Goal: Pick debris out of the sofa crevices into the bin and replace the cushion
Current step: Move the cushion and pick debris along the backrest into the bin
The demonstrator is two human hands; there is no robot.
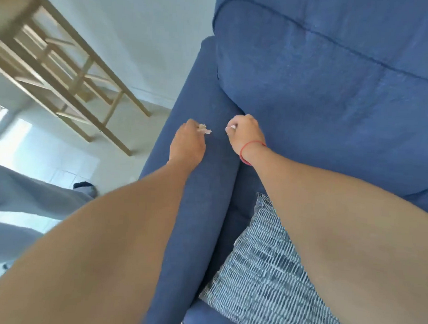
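Observation:
A blue fabric sofa (335,98) fills the right of the view, its armrest (201,198) running toward me. My left hand (188,142) hovers over the armrest, fingers pinched on pale scraps of debris (204,129). My right hand (245,133), with a red band on the wrist, is closed on a small white scrap (232,127) at the crevice between armrest and seat cushion. A blue-and-white patterned cushion (264,276) lies on the seat under my right forearm. No bin is in view.
A light wooden table and chair frame (63,79) stand on the pale tiled floor (47,158) to the left of the sofa. Grey fabric (20,196) hangs at the lower left, and a small dark object (82,186) lies on the floor.

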